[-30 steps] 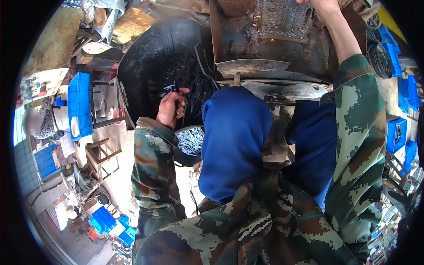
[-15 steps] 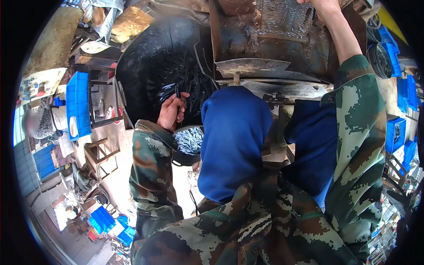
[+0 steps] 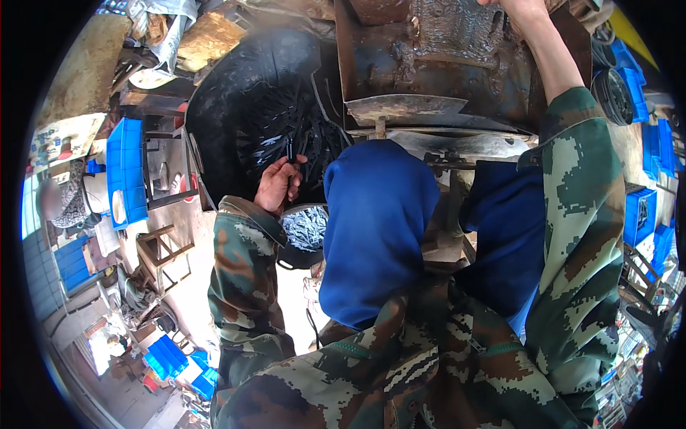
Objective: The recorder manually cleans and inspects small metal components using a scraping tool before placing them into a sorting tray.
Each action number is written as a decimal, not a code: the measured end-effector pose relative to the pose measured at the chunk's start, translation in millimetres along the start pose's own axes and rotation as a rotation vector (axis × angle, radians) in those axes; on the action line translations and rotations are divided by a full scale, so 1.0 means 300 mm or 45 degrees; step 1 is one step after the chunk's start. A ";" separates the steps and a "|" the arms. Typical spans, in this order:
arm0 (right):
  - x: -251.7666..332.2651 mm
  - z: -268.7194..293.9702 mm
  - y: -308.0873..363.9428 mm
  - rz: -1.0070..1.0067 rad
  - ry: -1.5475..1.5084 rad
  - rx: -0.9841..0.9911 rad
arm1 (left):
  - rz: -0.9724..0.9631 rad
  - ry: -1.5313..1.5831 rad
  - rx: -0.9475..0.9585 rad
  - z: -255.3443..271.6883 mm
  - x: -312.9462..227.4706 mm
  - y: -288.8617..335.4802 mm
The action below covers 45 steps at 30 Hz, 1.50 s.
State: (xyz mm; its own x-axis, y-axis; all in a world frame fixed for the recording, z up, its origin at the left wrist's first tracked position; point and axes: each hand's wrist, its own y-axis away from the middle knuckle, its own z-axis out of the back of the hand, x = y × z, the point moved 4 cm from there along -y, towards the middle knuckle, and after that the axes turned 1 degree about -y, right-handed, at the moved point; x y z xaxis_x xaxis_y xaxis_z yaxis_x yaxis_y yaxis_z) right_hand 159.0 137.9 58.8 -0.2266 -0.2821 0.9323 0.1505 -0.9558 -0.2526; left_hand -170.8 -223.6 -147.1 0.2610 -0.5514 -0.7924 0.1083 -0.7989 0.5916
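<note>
Since the earlier frame my left hand [image 3: 280,184] has lifted a little from the edge of the pile and now holds one piece higher against the dark heap; the right arm has hardly shifted.

Far left I see a blue crate [image 3: 127,171] standing on edge beside a small wooden stool [image 3: 163,252], with more blue bins [image 3: 170,357] down at the lower rim. Next comes the big black tub [image 3: 236,86], heaped with dark metal strips [image 3: 282,125]. My left hand sits at the tub's near edge, fingers curled and pressed together, pinching one short dark metal piece [image 3: 291,149] that stands nearly upright above the knuckles. Just below that hand is a smaller black basin [image 3: 300,250] holding shiny metal parts [image 3: 307,225].

In the middle, my knees in blue trousers [image 3: 375,229] fill the view, with the camouflage jacket [image 3: 400,365] beneath them. Above the knees is a rusty metal machine [image 3: 436,64] with a worn plate jutting out at its lower edge.

To the right, my right arm in a camouflage sleeve reaches up along the machine; the right hand [image 3: 516,7] is cut by the top rim, so I cannot tell whether it is spread or gripping. Beyond the sleeve stand further blue crates [image 3: 642,214].
</note>
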 end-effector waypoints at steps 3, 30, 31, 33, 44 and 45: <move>-0.001 -0.001 0.003 -0.005 -0.029 0.001 | 0.004 -0.023 0.013 -0.007 -0.006 0.002; 0.018 -0.007 0.015 -0.074 0.017 -0.030 | -0.064 0.013 -0.058 0.009 -0.002 -0.004; 0.012 -0.004 0.012 -0.074 0.017 -0.031 | -0.062 -0.017 -0.060 0.010 0.004 -0.006; 0.007 -0.002 0.010 -0.009 -0.011 -0.006 | -0.060 -0.046 -0.061 0.019 0.016 -0.011; 0.025 -0.007 0.026 -0.032 0.051 -0.022 | 0.027 -0.136 -0.075 0.008 0.020 -0.005; 0.026 -0.004 0.028 0.011 0.040 -0.009 | 0.026 -0.137 -0.073 0.005 0.016 -0.005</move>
State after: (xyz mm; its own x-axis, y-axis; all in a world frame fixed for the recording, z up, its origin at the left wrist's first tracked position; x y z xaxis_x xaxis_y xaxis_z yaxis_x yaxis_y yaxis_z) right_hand 157.5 127.7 63.5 -0.2551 -0.2927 0.9215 0.1458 -0.9538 -0.2626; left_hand -171.3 -225.4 -151.9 0.1597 -0.5923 -0.7898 0.1596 -0.7740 0.6127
